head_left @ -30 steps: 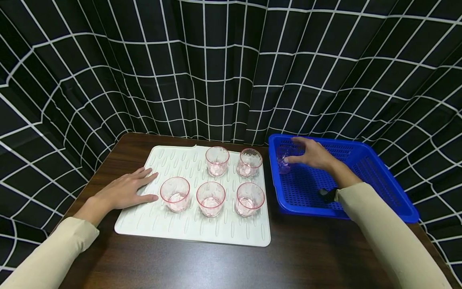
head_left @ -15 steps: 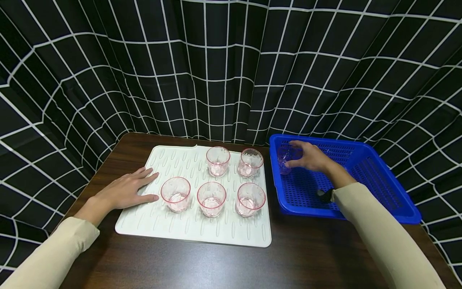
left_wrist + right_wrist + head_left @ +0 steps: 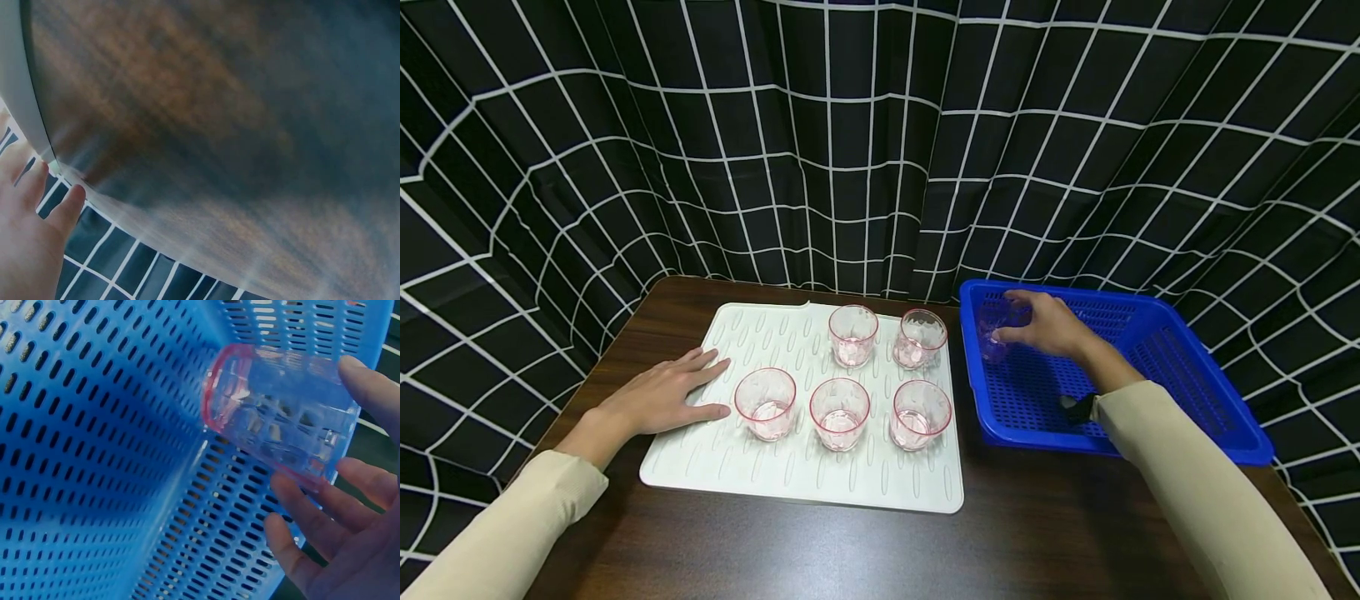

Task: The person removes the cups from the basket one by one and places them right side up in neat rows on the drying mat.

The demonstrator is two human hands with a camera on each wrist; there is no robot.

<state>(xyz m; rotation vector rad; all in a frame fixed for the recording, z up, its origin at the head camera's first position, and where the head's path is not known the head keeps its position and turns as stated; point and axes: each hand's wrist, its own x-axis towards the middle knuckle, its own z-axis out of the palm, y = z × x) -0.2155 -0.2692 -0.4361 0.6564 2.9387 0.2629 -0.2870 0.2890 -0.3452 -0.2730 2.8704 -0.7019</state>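
In the head view my left hand (image 3: 658, 396) rests with spread fingers on the left edge of a white ribbed drying mat (image 3: 700, 458); it holds nothing. Over at the right, my right hand (image 3: 1048, 323) reaches into a blue plastic basket (image 3: 1022, 433). Its thumb and fingers pinch a clear drinking glass (image 3: 284, 419) by opposite sides, near the basket's left wall. The right wrist view shows a strong pink ring at the glass's end deeper in the basket. Nearest the left hand stands a pink-rimmed glass (image 3: 766, 404) on the mat.
More pink-rimmed glasses stand upright on the mat: a front middle glass (image 3: 838, 414), a front right glass (image 3: 919, 415) and two behind, a back left glass (image 3: 852, 335) and a back right glass (image 3: 918, 337). A black gridded curtain (image 3: 850, 150) hangs behind the dark wooden table (image 3: 760, 550).
My right hand first moved slightly left, closer round the glass in the basket, then shifted slightly right along with it. My left hand and the glasses on the mat stayed put.
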